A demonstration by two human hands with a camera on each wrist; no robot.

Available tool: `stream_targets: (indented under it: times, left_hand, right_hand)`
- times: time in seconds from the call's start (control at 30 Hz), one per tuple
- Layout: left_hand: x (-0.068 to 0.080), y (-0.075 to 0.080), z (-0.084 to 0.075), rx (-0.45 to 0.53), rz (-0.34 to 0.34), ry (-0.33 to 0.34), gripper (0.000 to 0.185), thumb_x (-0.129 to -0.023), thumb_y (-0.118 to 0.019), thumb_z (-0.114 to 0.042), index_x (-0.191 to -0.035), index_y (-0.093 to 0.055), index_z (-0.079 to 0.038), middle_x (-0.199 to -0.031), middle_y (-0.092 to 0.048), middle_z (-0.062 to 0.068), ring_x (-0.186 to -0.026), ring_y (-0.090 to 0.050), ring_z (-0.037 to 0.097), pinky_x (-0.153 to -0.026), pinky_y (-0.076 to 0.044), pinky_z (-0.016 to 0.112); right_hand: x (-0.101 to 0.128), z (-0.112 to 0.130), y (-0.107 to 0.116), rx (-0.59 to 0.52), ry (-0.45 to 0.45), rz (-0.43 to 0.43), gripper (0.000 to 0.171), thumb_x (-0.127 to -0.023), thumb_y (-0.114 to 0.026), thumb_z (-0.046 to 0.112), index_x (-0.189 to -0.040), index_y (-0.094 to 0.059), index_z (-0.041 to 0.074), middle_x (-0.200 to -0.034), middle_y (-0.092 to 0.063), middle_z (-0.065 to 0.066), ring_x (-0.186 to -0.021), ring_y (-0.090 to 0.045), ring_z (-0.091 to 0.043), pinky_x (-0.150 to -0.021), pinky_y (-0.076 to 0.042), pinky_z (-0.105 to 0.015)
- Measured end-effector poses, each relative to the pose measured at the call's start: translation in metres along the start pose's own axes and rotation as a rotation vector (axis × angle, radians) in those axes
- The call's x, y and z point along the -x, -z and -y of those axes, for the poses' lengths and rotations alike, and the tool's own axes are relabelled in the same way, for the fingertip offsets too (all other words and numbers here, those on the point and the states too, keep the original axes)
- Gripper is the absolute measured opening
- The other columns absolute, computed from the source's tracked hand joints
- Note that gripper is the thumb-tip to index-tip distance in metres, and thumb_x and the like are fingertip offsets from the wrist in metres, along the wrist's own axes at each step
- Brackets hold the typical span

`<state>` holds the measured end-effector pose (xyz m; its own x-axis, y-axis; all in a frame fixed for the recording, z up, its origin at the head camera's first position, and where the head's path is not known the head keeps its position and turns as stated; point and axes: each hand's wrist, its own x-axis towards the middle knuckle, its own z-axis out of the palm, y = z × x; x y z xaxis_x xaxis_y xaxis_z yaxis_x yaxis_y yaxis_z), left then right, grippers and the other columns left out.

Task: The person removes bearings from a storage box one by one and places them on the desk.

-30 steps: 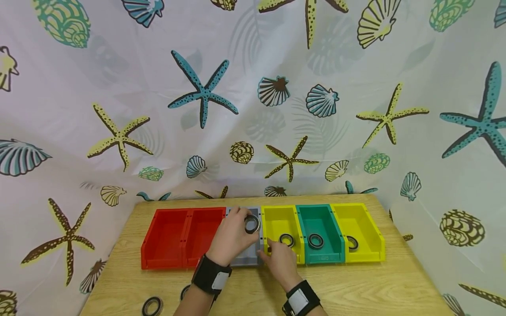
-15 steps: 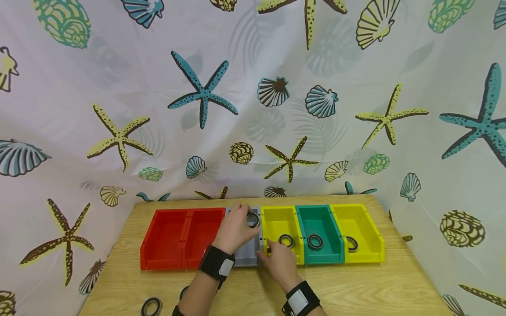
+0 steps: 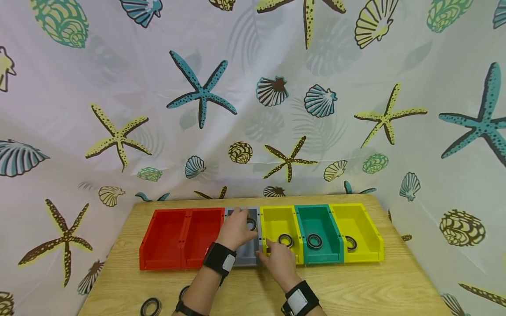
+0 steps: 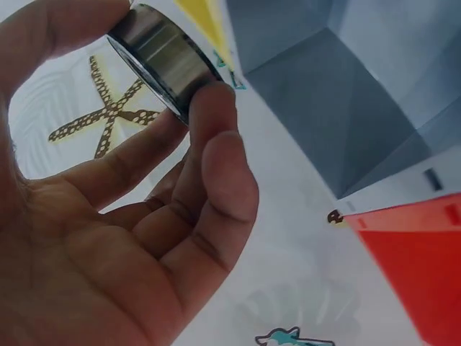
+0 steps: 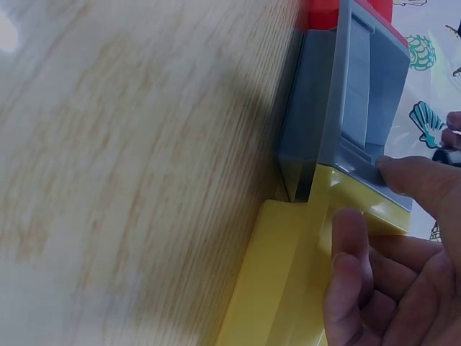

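My left hand (image 3: 233, 230) pinches a ball bearing (image 4: 169, 58) between thumb and fingertips, over the grey bin (image 3: 246, 260). In the left wrist view the bearing's shiny outer ring faces the camera, tilted, and the grey bin is beside it. My right hand (image 3: 281, 264) grips the adjoining side walls of the grey bin and the left yellow bin (image 3: 278, 215). Its thumb (image 5: 407, 176) lies on the grey side and its curled fingers on the yellow side. Inside that yellow bin lies another bearing (image 3: 285, 240), just past the right hand.
Two red bins (image 3: 164, 237) stand left of the grey one. To the right, a green bin (image 3: 316, 219) and a second yellow bin (image 3: 361, 228) each hold a bearing. Another bearing (image 3: 150, 307) lies on the wooden table (image 3: 356, 289) at front left, and one more is partly behind the left forearm.
My left wrist has moved forward and slightly right, while the bearing stays over the grey bin, now more covered by the fingers. My right hand keeps its place on the bin walls.
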<state>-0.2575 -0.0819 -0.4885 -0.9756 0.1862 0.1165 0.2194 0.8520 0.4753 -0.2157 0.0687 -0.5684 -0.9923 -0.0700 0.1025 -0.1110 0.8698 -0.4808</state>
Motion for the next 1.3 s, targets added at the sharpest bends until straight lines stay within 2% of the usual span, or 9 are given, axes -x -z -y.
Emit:
stream_targets:
  times: [0.3, 0.73, 1.0, 1.3]
  left_hand:
    - [-0.004, -0.014, 0.008, -0.034, 0.089, 0.023, 0.042, -0.070, -0.083, -0.027, -0.099, -0.064, -0.003, -0.092, -0.056, 0.011, -0.062, -0.052, 0.019, -0.060, -0.050, 0.034]
    - [-0.012, -0.028, 0.011, -0.103, 0.145, 0.042, 0.040, -0.067, -0.085, -0.027, -0.091, -0.064, -0.002, -0.084, -0.055, 0.011, -0.061, -0.051, 0.022, -0.060, -0.051, 0.037]
    - [-0.020, -0.037, 0.015, -0.123, 0.183, 0.056, 0.039, -0.067, -0.085, -0.030, -0.087, -0.065, -0.003, -0.085, -0.056, 0.011, -0.062, -0.051, 0.022, -0.062, -0.050, 0.037]
    - [-0.025, -0.045, 0.015, -0.128, 0.214, 0.086, 0.034, -0.068, -0.087, -0.029, -0.079, -0.066, -0.006, -0.074, -0.051, 0.006, -0.059, -0.050, 0.020, -0.058, -0.047, 0.035]
  right_hand:
    - [0.000, 0.001, 0.001, -0.010, -0.018, 0.015, 0.047, -0.080, -0.076, 0.041, -0.112, -0.071, 0.007, -0.075, -0.066, 0.001, -0.059, -0.053, -0.010, -0.051, -0.039, -0.029]
    - [-0.001, 0.002, 0.002, 0.003, -0.039, 0.017, 0.051, -0.079, -0.076, 0.042, -0.115, -0.070, 0.006, -0.085, -0.071, -0.003, -0.070, -0.063, -0.016, -0.056, -0.045, -0.034]
    - [0.000, 0.002, 0.003, 0.003, -0.012, 0.006, 0.050, -0.080, -0.075, 0.041, -0.114, -0.070, 0.006, -0.087, -0.072, -0.005, -0.067, -0.061, -0.014, -0.054, -0.043, -0.032]
    - [0.001, 0.001, 0.003, 0.006, -0.009, 0.009, 0.049, -0.080, -0.075, 0.041, -0.113, -0.071, 0.006, -0.085, -0.071, -0.003, -0.067, -0.060, -0.014, -0.054, -0.043, -0.032]
